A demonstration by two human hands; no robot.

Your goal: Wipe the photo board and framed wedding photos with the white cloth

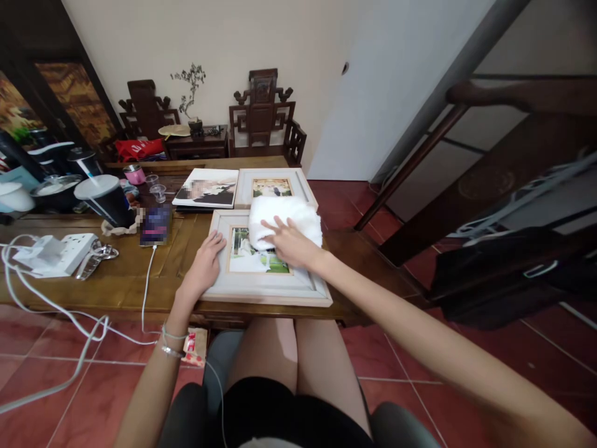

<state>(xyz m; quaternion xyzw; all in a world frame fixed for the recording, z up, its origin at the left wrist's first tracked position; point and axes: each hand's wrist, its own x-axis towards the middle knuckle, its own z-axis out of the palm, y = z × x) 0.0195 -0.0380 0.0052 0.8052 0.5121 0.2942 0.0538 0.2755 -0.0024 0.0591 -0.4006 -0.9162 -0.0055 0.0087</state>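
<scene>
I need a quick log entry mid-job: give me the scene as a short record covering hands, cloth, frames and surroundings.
Left hand: resting on the near frame's left edge
Right hand: fingers spread on the cloth
Cloth: white, bunched, over the near frame's upper right
Near frame: pale border, flat on the table, photo partly covered
Far frame: behind the near one, partly covered by the cloth in view
Left of frames: phone with white cable, dark cup, power strip

The head camera looks forward and down at the nearby table point(124, 283).
</scene>
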